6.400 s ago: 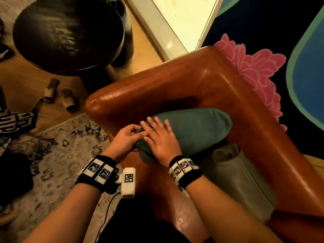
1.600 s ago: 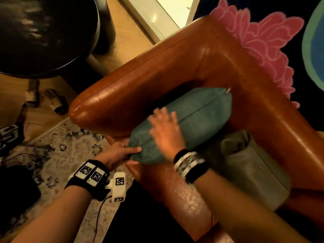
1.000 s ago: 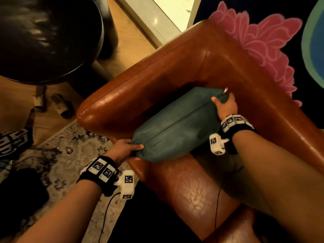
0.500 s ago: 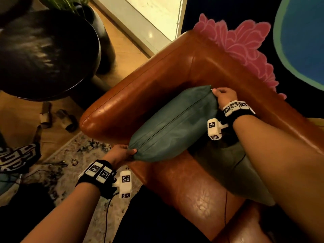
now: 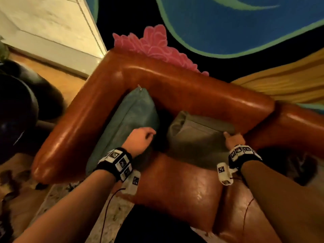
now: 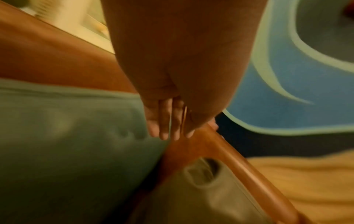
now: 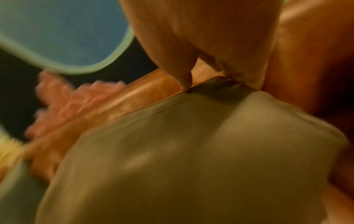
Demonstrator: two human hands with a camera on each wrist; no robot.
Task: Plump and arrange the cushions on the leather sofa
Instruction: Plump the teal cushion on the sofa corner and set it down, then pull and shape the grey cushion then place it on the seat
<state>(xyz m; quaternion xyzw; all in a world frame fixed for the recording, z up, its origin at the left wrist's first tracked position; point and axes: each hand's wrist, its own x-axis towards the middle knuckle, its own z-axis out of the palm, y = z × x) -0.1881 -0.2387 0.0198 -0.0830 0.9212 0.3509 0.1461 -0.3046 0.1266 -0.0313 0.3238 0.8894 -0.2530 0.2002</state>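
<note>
Two cushions: teal cushion (image 5: 129, 120) propped; right hand (image 5: 234, 140) pinches grey cushion (image 5: 198, 135), left hand (image 5: 140, 139) relaxed; plumping likely next.

dark mural wall (image 5: 228, 23), wooden floor (image 5: 57, 74), patterned rug (image 5: 57, 195).

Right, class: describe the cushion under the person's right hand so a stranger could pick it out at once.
Start at the brown leather sofa and follow its backrest rightward from the corner. There a grey-olive cushion leans, its top corner pinched by the right hand. Unlike the teal cushion along the armrest, it is duller.
</note>
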